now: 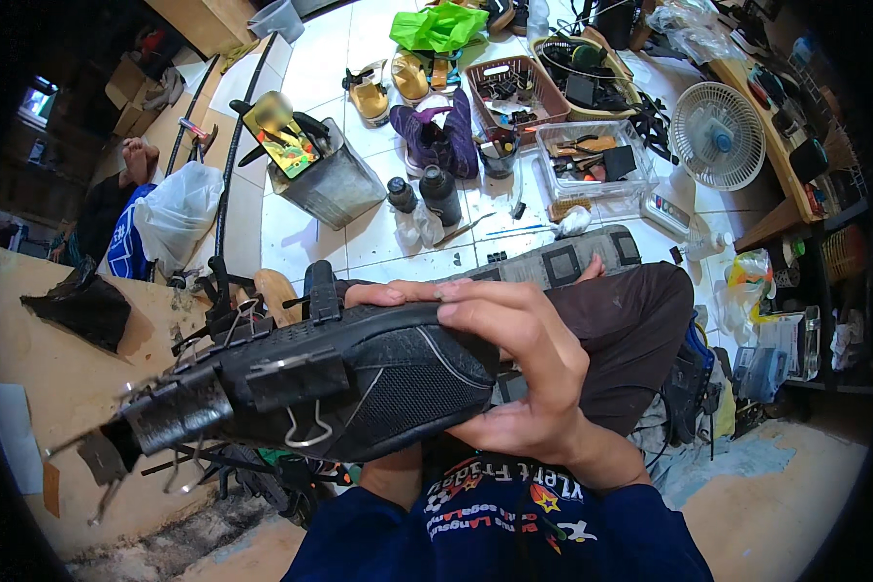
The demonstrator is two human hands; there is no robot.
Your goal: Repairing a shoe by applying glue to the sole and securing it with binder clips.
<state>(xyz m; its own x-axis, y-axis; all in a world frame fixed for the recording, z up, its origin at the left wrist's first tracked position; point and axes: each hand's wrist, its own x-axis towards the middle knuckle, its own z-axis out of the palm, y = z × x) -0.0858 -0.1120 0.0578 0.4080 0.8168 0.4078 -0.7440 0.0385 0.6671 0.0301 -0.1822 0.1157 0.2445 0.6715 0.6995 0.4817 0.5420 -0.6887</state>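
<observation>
A black bicycle saddle (407,373) with mesh panels and grey piping is held up before my chest, its narrow end toward the lower left. Large black binder clips (296,378) with wire handles are clamped along its edge, several of them crowded near the narrow end. My right hand (529,359) grips the wide end, fingers over the top edge and thumb underneath. Past the far edge show some fingers of my left hand (388,293), closed against the saddle; the rest of that hand is hidden behind it.
Ahead on the tiles are a square tin (335,189), dark bottles (440,197), purple shoes (436,136), a brown basket (517,82) and a clear tool bin (597,160). A white fan (718,136) stands right. At left lie a white plastic bag (177,218) and another person's foot (139,160).
</observation>
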